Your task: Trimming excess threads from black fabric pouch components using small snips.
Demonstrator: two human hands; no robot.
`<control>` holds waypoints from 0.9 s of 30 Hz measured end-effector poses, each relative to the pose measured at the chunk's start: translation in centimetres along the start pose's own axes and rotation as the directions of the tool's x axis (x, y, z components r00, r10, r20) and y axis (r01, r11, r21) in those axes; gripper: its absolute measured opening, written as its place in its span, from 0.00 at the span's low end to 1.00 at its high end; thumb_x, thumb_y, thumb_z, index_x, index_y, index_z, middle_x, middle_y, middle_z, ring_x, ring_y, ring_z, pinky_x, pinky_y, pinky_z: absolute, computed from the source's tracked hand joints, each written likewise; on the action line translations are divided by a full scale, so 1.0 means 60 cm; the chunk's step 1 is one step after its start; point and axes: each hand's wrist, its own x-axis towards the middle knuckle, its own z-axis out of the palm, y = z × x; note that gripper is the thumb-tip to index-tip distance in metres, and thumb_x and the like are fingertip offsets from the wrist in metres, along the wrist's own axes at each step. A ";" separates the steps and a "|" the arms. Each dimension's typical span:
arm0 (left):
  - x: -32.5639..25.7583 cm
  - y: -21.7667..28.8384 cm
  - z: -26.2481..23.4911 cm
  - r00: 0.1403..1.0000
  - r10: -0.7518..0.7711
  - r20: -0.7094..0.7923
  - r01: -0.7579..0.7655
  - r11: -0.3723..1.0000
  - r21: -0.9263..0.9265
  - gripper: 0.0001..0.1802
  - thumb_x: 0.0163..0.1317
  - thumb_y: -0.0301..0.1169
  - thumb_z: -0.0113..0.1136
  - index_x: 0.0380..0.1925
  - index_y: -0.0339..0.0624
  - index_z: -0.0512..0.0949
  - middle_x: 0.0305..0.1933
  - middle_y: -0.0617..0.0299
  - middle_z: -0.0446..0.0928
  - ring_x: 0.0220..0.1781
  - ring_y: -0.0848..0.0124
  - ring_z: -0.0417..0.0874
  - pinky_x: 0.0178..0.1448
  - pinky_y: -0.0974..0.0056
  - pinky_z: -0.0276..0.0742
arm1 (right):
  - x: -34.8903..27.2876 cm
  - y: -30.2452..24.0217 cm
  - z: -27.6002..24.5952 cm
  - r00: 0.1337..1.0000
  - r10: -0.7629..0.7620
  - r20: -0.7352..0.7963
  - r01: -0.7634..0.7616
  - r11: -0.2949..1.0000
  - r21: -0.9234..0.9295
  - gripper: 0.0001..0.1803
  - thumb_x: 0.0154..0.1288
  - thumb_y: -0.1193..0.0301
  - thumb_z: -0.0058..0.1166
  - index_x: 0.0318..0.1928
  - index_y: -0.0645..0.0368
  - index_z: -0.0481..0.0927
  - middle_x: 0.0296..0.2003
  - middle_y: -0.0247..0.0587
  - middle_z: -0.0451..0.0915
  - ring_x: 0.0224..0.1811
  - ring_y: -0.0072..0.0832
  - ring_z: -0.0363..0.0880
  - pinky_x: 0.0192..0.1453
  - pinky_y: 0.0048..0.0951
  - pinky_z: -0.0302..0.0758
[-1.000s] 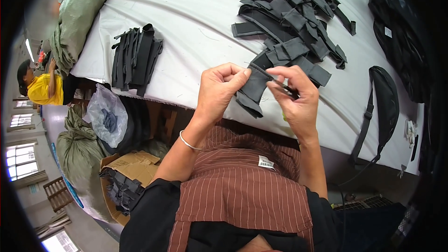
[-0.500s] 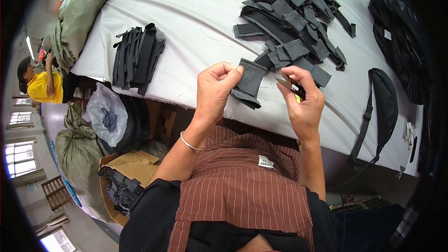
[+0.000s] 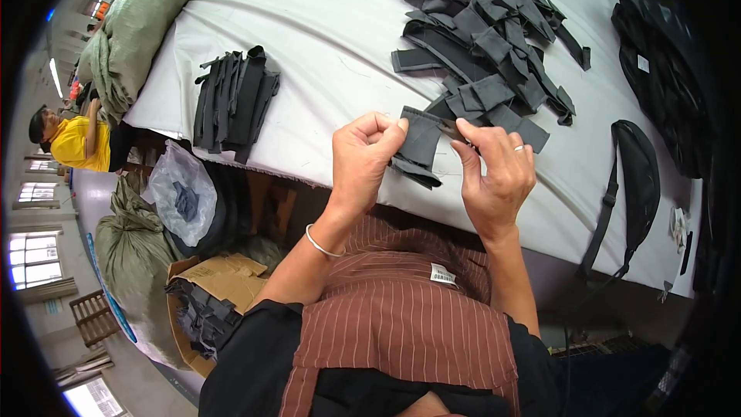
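Observation:
My left hand (image 3: 361, 156) pinches a dark grey fabric piece (image 3: 421, 140) by its upper left corner, just above the table's near edge. The piece is folded, and its lower end hangs toward me. In my right hand (image 3: 498, 177) is a pair of thread snips (image 3: 449, 130), mostly covered by the fingers. The blades point left and reach the upper right edge of the fabric piece; whether they are closed on a thread is too small to tell. Beyond both hands lies a loose heap of similar dark grey fabric pieces (image 3: 482, 38).
A neat stack of dark strips (image 3: 235, 104) lies on the white-covered table (image 3: 324, 46) at left. Black bags (image 3: 637, 185) lie at right. A cardboard box (image 3: 220, 274), a clear plastic bag (image 3: 181, 193) and a green sack (image 3: 135, 247) stand lower left. A person in yellow (image 3: 81, 143) is far left.
My right hand has turned and moved the snips left and up to the fabric's upper right edge. The left hand keeps its pinch, and the whole view has shifted slightly.

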 end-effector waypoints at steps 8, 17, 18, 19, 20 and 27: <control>-0.004 0.003 -0.003 1.000 0.010 -0.020 -0.011 0.998 -0.069 0.10 0.64 0.29 0.62 0.25 0.37 0.78 0.23 0.71 0.77 0.24 0.88 0.68 0.29 0.79 0.61 | -0.005 -0.015 0.023 0.993 0.029 -0.116 -0.032 0.999 -0.024 0.10 0.56 0.67 0.65 0.39 0.50 0.83 0.27 0.25 0.77 0.26 0.26 0.70 0.31 0.29 0.60; -0.002 0.018 -0.011 0.991 -0.081 0.104 0.089 0.993 -0.077 0.08 0.57 0.25 0.69 0.27 0.40 0.76 0.27 0.62 0.82 0.28 0.82 0.79 0.33 0.78 0.74 | -0.003 -0.015 0.025 0.986 -0.035 -0.160 0.032 0.999 -0.025 0.11 0.54 0.68 0.66 0.39 0.48 0.83 0.27 0.25 0.79 0.25 0.26 0.69 0.30 0.29 0.58; -0.001 0.019 -0.014 0.991 -0.080 0.104 0.088 0.993 -0.077 0.08 0.57 0.25 0.69 0.27 0.40 0.76 0.27 0.62 0.82 0.28 0.82 0.79 0.33 0.78 0.74 | -0.002 -0.016 0.025 0.986 -0.036 -0.161 0.032 0.999 -0.025 0.11 0.54 0.68 0.66 0.39 0.48 0.83 0.27 0.25 0.79 0.25 0.26 0.69 0.30 0.29 0.58; 0.000 0.020 -0.017 0.988 -0.107 0.115 0.117 0.990 -0.084 0.09 0.57 0.25 0.69 0.26 0.40 0.76 0.27 0.61 0.82 0.28 0.82 0.79 0.33 0.77 0.74 | -0.002 -0.016 0.025 0.987 -0.043 -0.157 0.042 0.999 -0.006 0.11 0.54 0.68 0.66 0.39 0.49 0.83 0.27 0.25 0.79 0.24 0.25 0.69 0.30 0.29 0.58; 0.001 0.020 -0.019 0.983 -0.134 0.126 0.146 0.985 -0.090 0.09 0.56 0.24 0.69 0.26 0.40 0.75 0.27 0.61 0.82 0.28 0.81 0.80 0.33 0.76 0.75 | -0.003 -0.016 0.025 0.987 -0.049 -0.154 0.052 0.999 0.013 0.11 0.53 0.68 0.66 0.38 0.49 0.83 0.27 0.25 0.79 0.24 0.25 0.69 0.30 0.29 0.58; 0.002 0.026 -0.021 0.956 -0.248 0.157 0.272 0.949 -0.157 0.09 0.54 0.24 0.70 0.28 0.39 0.76 0.29 0.61 0.81 0.28 0.78 0.80 0.33 0.74 0.77 | -0.003 -0.020 0.023 0.986 -0.045 -0.160 0.057 0.996 0.071 0.11 0.53 0.68 0.66 0.39 0.49 0.83 0.27 0.26 0.79 0.24 0.26 0.68 0.30 0.29 0.58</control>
